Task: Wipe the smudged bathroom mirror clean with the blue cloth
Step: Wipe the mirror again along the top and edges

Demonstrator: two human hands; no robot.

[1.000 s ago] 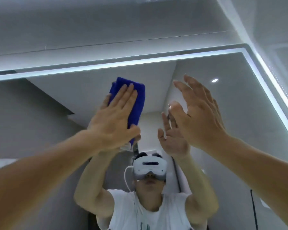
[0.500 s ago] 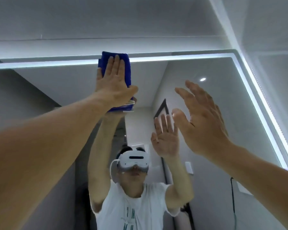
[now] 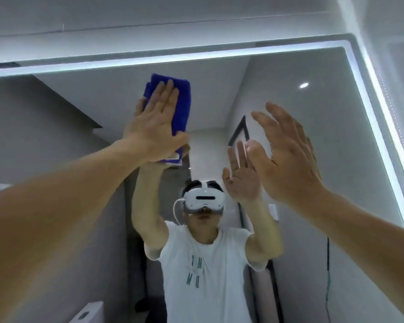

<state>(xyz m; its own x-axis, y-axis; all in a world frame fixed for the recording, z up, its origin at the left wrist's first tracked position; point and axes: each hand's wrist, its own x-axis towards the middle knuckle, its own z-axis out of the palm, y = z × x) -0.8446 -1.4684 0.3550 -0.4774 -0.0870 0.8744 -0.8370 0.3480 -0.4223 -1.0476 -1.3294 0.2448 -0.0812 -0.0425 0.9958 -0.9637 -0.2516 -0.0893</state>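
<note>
I see my left hand (image 3: 159, 129) flat on the folded blue terry cloth (image 3: 183, 106). Its fingers are straight and close together, pressing the cloth against the large light-edged bathroom mirror (image 3: 313, 141). This is in the upper centre of the frame, just below the glowing white light strip (image 3: 196, 57). My right hand (image 3: 287, 157) is raised at centre right, fingers spread wide and holding nothing. I cannot tell whether it touches the glass. A white headset (image 3: 203, 199) is reflected at lower centre.

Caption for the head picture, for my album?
Left hand presses blue cloth on the mirror; right hand raised, open.
</note>
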